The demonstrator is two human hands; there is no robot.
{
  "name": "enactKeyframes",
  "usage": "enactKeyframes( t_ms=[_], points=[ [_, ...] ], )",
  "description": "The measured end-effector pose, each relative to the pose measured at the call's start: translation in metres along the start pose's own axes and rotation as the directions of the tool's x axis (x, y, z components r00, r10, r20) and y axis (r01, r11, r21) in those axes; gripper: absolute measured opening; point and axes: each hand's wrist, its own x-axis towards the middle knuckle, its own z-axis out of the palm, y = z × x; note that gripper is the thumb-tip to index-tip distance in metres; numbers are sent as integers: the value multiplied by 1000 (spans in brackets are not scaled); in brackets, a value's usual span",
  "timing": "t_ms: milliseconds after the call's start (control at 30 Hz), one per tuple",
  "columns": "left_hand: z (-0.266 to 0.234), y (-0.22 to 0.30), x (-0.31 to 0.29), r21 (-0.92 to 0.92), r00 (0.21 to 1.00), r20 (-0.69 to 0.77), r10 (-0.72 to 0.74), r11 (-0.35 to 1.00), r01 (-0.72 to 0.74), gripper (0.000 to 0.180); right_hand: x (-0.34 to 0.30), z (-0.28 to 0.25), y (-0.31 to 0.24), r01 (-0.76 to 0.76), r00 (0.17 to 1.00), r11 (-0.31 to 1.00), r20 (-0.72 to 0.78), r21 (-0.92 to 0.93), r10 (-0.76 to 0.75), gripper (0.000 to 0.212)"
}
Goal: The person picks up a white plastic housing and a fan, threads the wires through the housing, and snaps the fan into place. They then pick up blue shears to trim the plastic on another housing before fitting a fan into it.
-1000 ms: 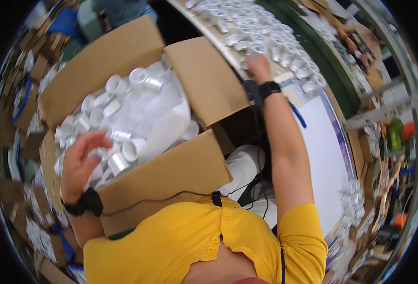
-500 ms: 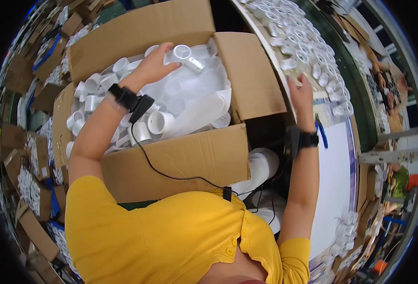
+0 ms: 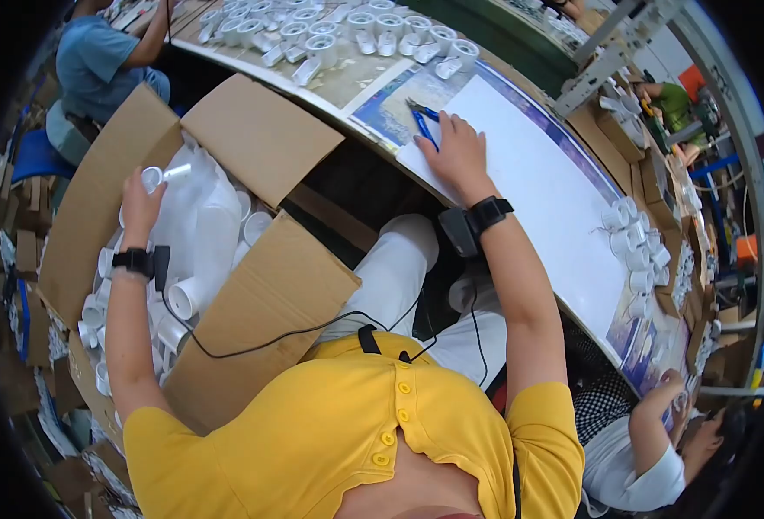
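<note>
My left hand [image 3: 142, 208] reaches into an open cardboard box [image 3: 265, 298] on the left. Its fingers are closed round the round head of a white plastic housing [image 3: 177, 172], whose short handle points right and is slightly blurred. Below the hand lie more white cup-shaped housings [image 3: 185, 297] and a sheet of white translucent packing film [image 3: 213, 212]. My right hand [image 3: 464, 160] lies over the near edge of the worktable, fingers spread on a white sheet [image 3: 520, 182]. Just beside its thumb and fingertips rest blue-handled nippers [image 3: 423, 121], not visibly gripped.
Rows of white housings with handles [image 3: 321, 48] stand along the far worktable [image 3: 347, 86]. More white cylinders [image 3: 637, 251] cluster at the sheet's right end. Co-workers sit at the upper left [image 3: 96, 65] and lower right [image 3: 637, 450]. Cardboard boxes are stacked around.
The view has swung to the right. My left hand, formerly beside the white housing with fingers apart, now grasps it. My right hand has come down onto the sheet next to the nippers.
</note>
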Motion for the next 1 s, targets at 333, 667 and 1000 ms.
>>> enactKeyframes(
  t_ms=[333, 667, 1000],
  points=[
    [-125, 209, -42, -766, 952, -177, 251, 572, -293, 62, -36, -68, 19, -219, 966, 880, -33, 422, 256, 46],
    [-78, 371, -58, -847, 768, -128, 627, 334, -414, 66, -121, -152, 50, -118, 918, -663, 336, 739, 212, 38],
    [-42, 429, -88, -852, 593, -92, 800, 245, -463, 69, -158, -173, 22, -256, 905, 324, 108, 911, 411, 35]
  ],
)
